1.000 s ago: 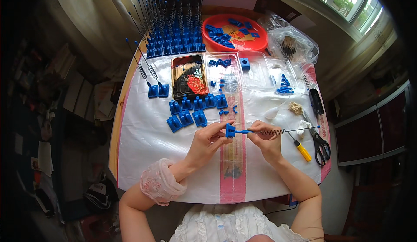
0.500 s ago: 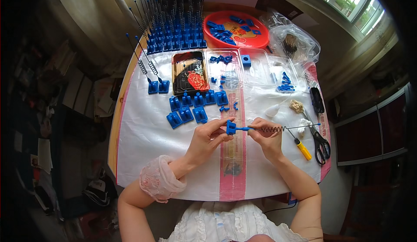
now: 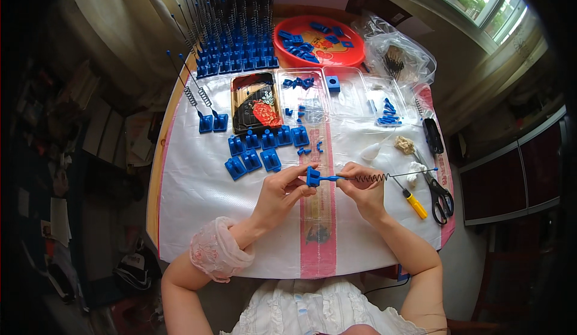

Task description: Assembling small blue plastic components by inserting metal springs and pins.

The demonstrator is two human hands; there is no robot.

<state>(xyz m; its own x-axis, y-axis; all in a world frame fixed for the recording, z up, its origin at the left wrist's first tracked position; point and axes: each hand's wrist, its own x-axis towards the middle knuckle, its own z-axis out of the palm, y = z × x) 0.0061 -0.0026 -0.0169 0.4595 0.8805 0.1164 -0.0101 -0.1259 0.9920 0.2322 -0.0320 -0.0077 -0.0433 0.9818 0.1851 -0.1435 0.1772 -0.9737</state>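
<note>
In front of me, both hands hold one joined piece level above the cloth. My left hand (image 3: 277, 195) grips its blue plastic base (image 3: 313, 177) between thumb and fingers. A thin blue stem (image 3: 329, 179) runs from that base to my right hand (image 3: 364, 195), which pinches the assembly where the stem meets a black spring wire (image 3: 384, 177). The wire's coil stretches out to the right and ends in a small blue tip (image 3: 436, 169). Beyond my left hand stand several loose blue bases (image 3: 268, 140). Two spring-wire pieces (image 3: 213, 122) stand upright at the left.
Many finished spring pieces (image 3: 234, 58) crowd the far left. A red basin (image 3: 354, 52) holds blue parts. Nearer are a black patterned tray (image 3: 240, 103), clear plastic boxes (image 3: 344, 94) and a plastic bag (image 3: 415, 55). At right lie a yellow-handled screwdriver (image 3: 415, 205) and black scissors (image 3: 443, 201).
My view has shifted a little, so the whole scene sits slightly further left. Both hands keep hold of the same piece in nearly the same pose.
</note>
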